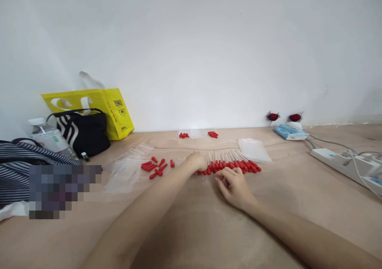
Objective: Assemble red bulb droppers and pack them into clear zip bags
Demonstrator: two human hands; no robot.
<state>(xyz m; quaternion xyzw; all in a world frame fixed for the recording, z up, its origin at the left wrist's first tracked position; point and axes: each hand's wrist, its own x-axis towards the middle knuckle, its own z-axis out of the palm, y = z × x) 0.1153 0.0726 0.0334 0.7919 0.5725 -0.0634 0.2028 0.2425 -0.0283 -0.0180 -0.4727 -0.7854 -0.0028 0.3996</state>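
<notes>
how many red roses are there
2: the left rose is near the back left corner of the tissue pack, the right rose behind it. No sign of others hidden.

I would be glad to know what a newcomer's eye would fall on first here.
Probably the yellow bag, bright against the pale wall at back left. Next, the row of red bulbs mid-table, with the left hand at its left end and the right hand at its near side.

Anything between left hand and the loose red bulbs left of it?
Yes: clear tubes lie between the left hand and the loose bulbs, low enough to pass over, it seems.
</notes>
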